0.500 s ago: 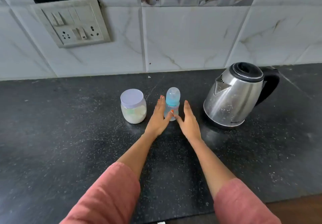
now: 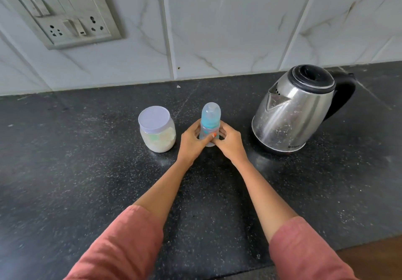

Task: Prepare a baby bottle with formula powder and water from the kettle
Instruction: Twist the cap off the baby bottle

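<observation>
Now my left hand (image 2: 192, 141) and right hand (image 2: 229, 143) are wrapped around the baby bottle (image 2: 210, 125) standing between jar (image 2: 157, 129) and kettle (image 2: 295, 107); its narrow base could tip if I twist the cap roughly.

Both arms reach straight out, salmon sleeves pushed up past the forearms. Left hand (image 2: 192, 141) is curled in from the left, thumb lying across the front with an orange-painted nail showing. Right hand (image 2: 230, 143) mirrors it from the right, fingers wrapped round the back, thumb tucked in by the left thumb. Both look clamped on the bottle (image 2: 210, 125), though the fingertips are hidden.
</observation>
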Motion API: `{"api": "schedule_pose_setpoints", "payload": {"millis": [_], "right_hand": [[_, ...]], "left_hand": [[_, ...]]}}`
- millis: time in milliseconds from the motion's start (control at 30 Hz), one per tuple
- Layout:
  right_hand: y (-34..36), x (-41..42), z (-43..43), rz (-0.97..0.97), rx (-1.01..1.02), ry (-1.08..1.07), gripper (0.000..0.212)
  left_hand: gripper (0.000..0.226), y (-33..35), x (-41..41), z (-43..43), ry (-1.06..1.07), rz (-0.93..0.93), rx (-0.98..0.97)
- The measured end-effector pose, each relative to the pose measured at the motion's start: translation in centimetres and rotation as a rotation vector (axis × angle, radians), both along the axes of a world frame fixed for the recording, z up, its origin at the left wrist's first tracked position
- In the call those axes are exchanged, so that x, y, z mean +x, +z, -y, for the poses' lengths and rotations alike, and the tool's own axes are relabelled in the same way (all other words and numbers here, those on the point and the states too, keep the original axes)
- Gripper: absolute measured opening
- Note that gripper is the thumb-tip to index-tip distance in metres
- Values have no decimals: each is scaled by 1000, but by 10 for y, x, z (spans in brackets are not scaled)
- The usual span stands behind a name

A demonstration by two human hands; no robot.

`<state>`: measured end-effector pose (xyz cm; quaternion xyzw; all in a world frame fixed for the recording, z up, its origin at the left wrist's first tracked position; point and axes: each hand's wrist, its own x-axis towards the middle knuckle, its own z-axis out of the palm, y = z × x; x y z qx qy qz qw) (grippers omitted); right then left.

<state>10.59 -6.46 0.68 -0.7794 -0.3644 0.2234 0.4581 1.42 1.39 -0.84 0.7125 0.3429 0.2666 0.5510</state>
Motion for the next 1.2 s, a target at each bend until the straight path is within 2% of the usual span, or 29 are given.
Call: {"api": "schedule_pose_setpoints", "payload": {"millis": [267,533,867,1200], "right_hand": [[13,-19,29,18,48,13,53],[26,-52,84,-40,5,50,57],[15,-81,132,-117,18,91,54],[5,-91,148,-126,8,94,56]], "left_hand": [[58,9,-21,24,-1,52,-1],[60,21,-64,71,-40,47,-114],[55,12,-96,125,-3,30,-96],[57,-1,-104,143,19,45,-118]]}}
